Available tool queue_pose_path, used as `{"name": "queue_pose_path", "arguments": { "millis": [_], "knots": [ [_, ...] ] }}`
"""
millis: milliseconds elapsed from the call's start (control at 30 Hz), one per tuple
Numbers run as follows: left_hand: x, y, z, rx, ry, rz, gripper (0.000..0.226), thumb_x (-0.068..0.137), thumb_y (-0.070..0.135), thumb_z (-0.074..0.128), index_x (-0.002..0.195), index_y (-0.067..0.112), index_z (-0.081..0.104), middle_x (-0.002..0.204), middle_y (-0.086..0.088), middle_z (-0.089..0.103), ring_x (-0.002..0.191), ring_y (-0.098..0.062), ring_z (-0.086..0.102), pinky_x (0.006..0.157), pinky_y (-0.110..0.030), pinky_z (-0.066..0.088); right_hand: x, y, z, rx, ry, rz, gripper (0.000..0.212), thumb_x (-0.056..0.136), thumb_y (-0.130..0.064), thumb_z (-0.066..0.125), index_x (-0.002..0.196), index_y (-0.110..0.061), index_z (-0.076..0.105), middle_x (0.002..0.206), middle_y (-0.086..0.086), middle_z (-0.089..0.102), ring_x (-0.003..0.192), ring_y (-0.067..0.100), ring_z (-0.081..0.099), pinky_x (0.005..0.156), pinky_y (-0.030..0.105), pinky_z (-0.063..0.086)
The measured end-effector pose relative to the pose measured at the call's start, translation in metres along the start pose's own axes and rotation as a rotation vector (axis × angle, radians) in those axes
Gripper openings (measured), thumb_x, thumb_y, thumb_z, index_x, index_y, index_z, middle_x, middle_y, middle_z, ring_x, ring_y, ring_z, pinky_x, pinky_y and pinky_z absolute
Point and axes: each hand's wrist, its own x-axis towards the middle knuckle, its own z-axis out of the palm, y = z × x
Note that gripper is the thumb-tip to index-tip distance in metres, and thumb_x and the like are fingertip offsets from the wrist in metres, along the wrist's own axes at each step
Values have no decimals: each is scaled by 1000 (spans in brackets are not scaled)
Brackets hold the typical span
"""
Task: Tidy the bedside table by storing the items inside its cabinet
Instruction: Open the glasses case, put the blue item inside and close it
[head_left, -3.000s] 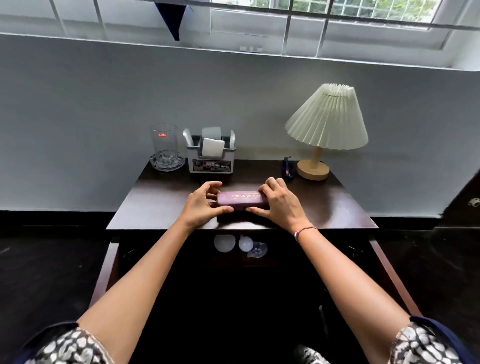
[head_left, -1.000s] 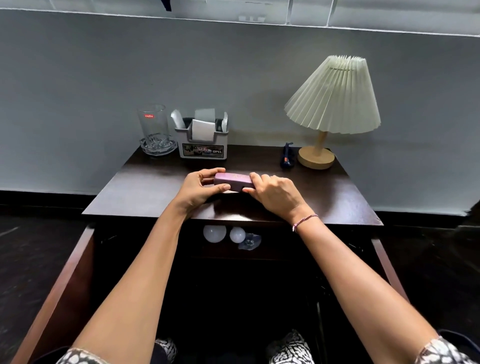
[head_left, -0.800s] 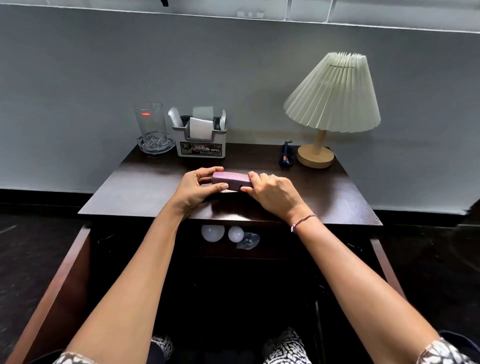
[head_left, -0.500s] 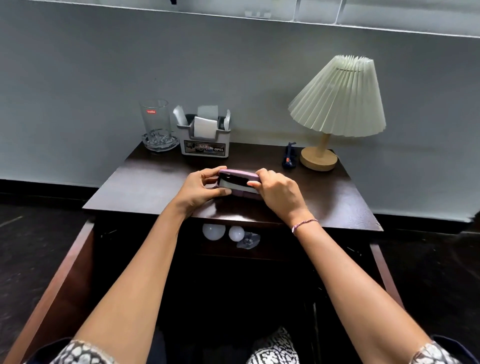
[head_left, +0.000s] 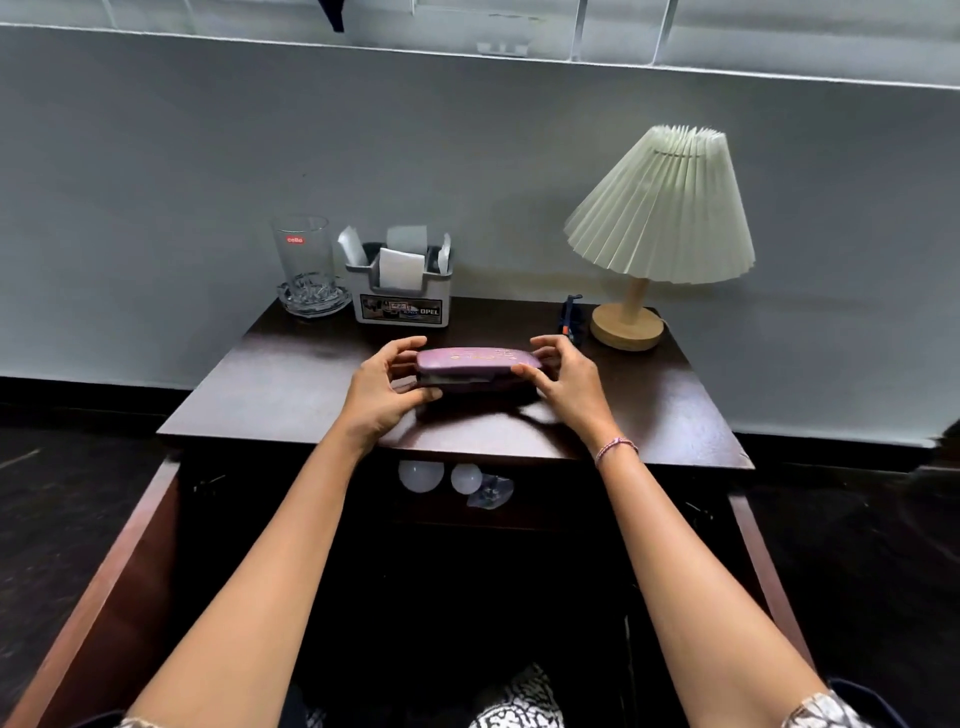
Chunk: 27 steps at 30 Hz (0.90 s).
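A purple glasses case (head_left: 475, 362) lies on the dark wooden bedside table (head_left: 291, 384), near its front middle, with its lid lifted a little so a gap shows along the front. My left hand (head_left: 382, 387) grips the case's left end, thumb under and fingers above. At the right end, my right hand (head_left: 563, 382) pinches the lid between thumb and fingers. Below the tabletop the cabinet (head_left: 545, 509) stands open, and two white bulbs (head_left: 421, 475) and a clear wrapper (head_left: 491, 491) lie on its shelf.
At the back left stand a glass (head_left: 303, 254) on a glass ashtray (head_left: 311, 301) and a white organiser box (head_left: 400, 296) with papers. A small blue object (head_left: 569, 314) and a pleated lamp (head_left: 660, 208) are at the back right. Both cabinet doors (head_left: 119, 571) hang open outward.
The case lay shut under both hands; its lid has since come up a little. My hands have moved out to the case's two ends.
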Motion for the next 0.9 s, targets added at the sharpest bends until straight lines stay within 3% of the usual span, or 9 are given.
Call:
{"name": "queue_pose_path", "arguments": {
  "millis": [133, 333, 500, 567, 667, 733, 900],
  "knots": [
    [2, -1, 1, 1, 28, -32, 64, 65, -8, 78, 120, 14, 52, 120, -17, 58, 110, -23, 58, 98, -35, 48, 2, 8, -5, 280, -130, 87, 47, 76, -9, 75, 120, -10, 59, 118, 6, 64, 113, 16, 60, 100, 25, 46],
    [6, 3, 1, 11, -6, -63, 64, 63, -10, 79, 115, 14, 52, 112, -10, 57, 102, -23, 59, 93, -32, 49, 3, 11, -10, 476, -117, 114, 56, 77, 13, 65, 129, 1, 50, 126, 10, 57, 117, 16, 55, 97, 11, 44],
    [5, 1, -6, -41, -31, -72, 62, 61, -9, 80, 112, 15, 51, 104, -4, 58, 97, -21, 58, 83, -22, 49, 0, 9, -9, 512, -42, 138, 44, 78, 2, 70, 120, 0, 58, 108, 12, 65, 95, 14, 63, 83, 15, 54],
    [8, 0, -9, -48, -60, -74, 63, 61, -9, 80, 112, 15, 50, 106, -6, 57, 96, -21, 59, 85, -26, 48, 0, 8, -8, 501, 13, 154, 37, 78, -7, 72, 113, 0, 63, 94, 7, 68, 84, 10, 64, 76, 14, 53],
    [13, -3, -9, -85, -93, -71, 64, 60, -12, 79, 105, 17, 44, 100, -4, 56, 92, -18, 60, 87, -28, 49, 4, 12, -6, 459, 105, 200, 17, 79, -21, 73, 92, -13, 69, 79, 4, 69, 77, 13, 65, 80, 28, 54],
    [16, -4, -9, -85, -110, -64, 65, 60, -12, 79, 101, 19, 40, 99, -3, 56, 90, -15, 61, 83, -24, 49, 7, 14, -5, 464, 175, 227, 8, 82, -26, 70, 82, -18, 68, 72, 1, 68, 67, 11, 65, 75, 30, 56],
    [14, -1, -3, -46, -108, -50, 62, 57, -11, 81, 89, 25, 41, 96, 0, 58, 88, -9, 61, 75, -17, 51, 12, 18, -2, 361, 285, 292, 19, 86, -32, 65, 71, -20, 68, 72, 8, 69, 58, 11, 63, 66, 29, 51]
  ]
}}
